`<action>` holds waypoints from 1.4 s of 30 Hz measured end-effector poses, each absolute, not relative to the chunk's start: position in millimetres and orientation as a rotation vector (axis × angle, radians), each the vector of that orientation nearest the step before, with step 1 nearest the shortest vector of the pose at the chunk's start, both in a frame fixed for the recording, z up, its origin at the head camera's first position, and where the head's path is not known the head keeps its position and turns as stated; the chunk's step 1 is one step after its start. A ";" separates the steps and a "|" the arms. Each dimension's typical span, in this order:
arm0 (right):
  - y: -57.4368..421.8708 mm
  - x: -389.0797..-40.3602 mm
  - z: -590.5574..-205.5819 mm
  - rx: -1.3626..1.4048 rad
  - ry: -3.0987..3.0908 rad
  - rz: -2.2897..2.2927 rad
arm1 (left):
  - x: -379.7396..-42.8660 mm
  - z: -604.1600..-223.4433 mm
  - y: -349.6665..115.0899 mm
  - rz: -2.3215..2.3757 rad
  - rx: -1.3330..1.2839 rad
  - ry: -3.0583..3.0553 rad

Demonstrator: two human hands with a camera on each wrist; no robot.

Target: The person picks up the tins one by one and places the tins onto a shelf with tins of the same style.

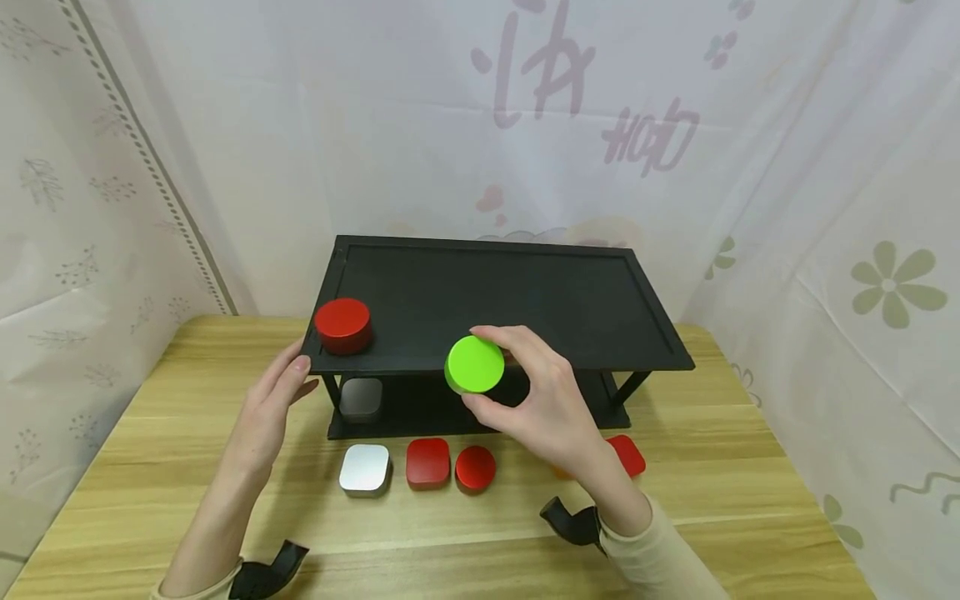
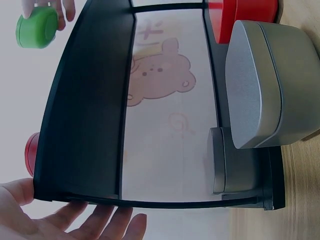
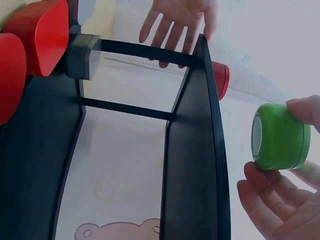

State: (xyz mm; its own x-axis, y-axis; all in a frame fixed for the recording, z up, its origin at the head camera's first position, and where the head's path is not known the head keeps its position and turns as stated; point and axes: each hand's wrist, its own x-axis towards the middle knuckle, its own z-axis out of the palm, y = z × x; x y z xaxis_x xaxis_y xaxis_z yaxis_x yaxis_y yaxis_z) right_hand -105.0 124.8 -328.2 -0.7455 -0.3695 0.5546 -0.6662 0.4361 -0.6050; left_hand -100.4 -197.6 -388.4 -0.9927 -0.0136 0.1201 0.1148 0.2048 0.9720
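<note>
My right hand (image 1: 536, 400) pinches a small green round tin (image 1: 475, 364) between thumb and fingers. In the head view the tin overlaps the front edge of the black two-tier shelf (image 1: 487, 283); in the right wrist view (image 3: 281, 137) it hangs beyond the upper tier, apart from it. My left hand (image 1: 266, 400) touches the shelf's left end, the thumb at the upper front corner and the fairly straight fingers (image 2: 95, 222) along the side. A red round tin (image 1: 343, 327) stands on the upper tier near that corner. On the lower tier, at left, sits a grey square tin (image 1: 361, 400).
Before the shelf on the wooden table (image 1: 390, 558) stand a silver square tin (image 1: 365, 469), a red square tin (image 1: 428, 463) and a red round tin (image 1: 476, 469). Another red tin (image 1: 628, 455) and something orange (image 1: 562, 473) are partly hidden by my right arm. Printed cloth (image 1: 420, 125) hangs behind.
</note>
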 end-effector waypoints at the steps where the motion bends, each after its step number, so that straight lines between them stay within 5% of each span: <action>1: 124.2 -106.1 -327.3 0.884 -2.359 1.218 | -100.5 -388.4 -197.4 -1.917 -0.100 -2.357; 42: 99.0 -158.5 -315.9 0.836 -2.558 1.312 | -103.0 -388.9 -197.2 -1.966 -0.129 -2.288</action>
